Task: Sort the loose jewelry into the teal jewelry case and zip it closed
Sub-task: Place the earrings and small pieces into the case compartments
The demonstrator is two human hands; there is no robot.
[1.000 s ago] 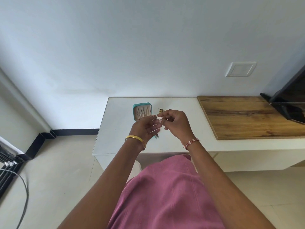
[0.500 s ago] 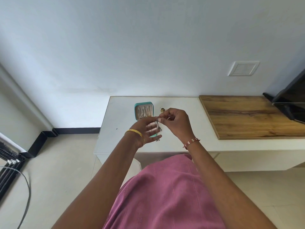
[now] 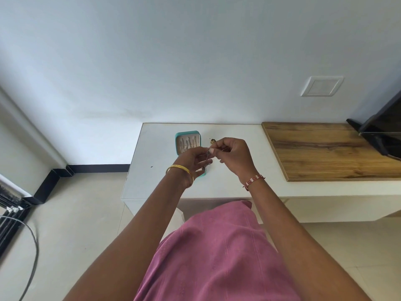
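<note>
The teal jewelry case (image 3: 188, 137) lies open on the white table (image 3: 156, 174); its pale lid lining shows several thin pieces, and my left hand hides the near half. My left hand (image 3: 193, 164) and my right hand (image 3: 234, 155) meet just in front of the case. Between their fingertips hangs a thin dangling earring or chain (image 3: 206, 161), pinched at the top by my right fingers and touched by my left fingers. A small gold piece (image 3: 212, 140) lies on the table right of the case.
A wooden board (image 3: 325, 148) covers the table's right part, with a black screen (image 3: 382, 131) at the far right. The wall stands right behind the table. Cables and a dark rack (image 3: 13, 218) sit on the floor at left.
My hands stayed together over the case's near half; the thin piece now hangs between the fingertips, and my left fingers have opened somewhat under it.
</note>
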